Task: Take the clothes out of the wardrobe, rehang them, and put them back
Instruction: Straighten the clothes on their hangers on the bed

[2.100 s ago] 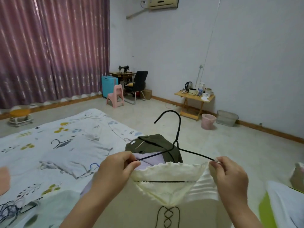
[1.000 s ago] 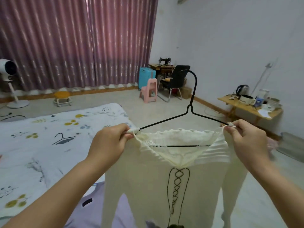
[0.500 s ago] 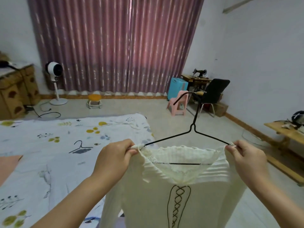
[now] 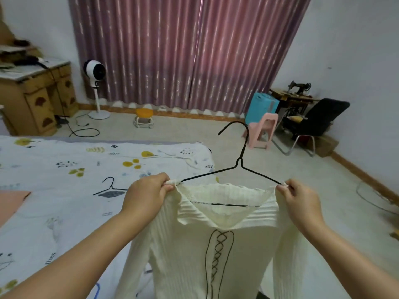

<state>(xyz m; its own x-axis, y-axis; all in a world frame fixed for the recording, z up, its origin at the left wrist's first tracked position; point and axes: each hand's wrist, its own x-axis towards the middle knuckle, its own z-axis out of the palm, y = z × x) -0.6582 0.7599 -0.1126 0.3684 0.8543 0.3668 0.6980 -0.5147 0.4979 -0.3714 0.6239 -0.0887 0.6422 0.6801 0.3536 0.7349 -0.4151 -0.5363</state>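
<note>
The cream ribbed top (image 4: 216,251) was already threaded onto the black wire hanger (image 4: 238,167) and hung freely between the two hands, so this garment's rehanging looked nearly done; judging by that, only squaring the shoulders and carrying it to the wardrobe, which was out of view, remained for it. The left hand (image 4: 146,196) had its fingers curled, pinching the top's shoulder edge over one end of the hanger; the right hand (image 4: 299,198) pinched the opposite shoulder edge over the other end in the same way. The hanger's hook rose above and beyond the hands, roughly midway between them. Beyond the left hand, on the bed (image 4: 54,169), lay a second hanger (image 4: 110,188) holding a small folded grey piece, which suggested more clothes were still to be rehung. Farther off past both hands stood the curtain (image 4: 183,50).
</note>
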